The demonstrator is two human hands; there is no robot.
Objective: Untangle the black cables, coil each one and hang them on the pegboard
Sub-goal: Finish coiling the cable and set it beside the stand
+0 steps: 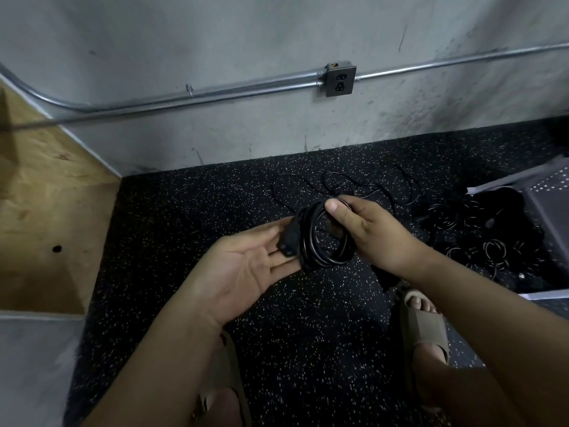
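The right hand point(366, 229) grips the coiled black cable point(323, 238) at its top, thumb over the loops; the left hand point(246, 266) lies flat-fingered, palm up, under its plug point(288, 241), above the speckled floor point(184, 211). More cables point(480, 238) lie right.

A black coiled cable point(323, 238) shows mid-frame over a black, white-speckled floor point(191, 211), beneath a grey wall point(246, 35), with tan sandals point(426, 331) lower right.

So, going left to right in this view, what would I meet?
Plywood panel, left hand, coiled black cable, right hand, pile of black cables, perforated metal panel.
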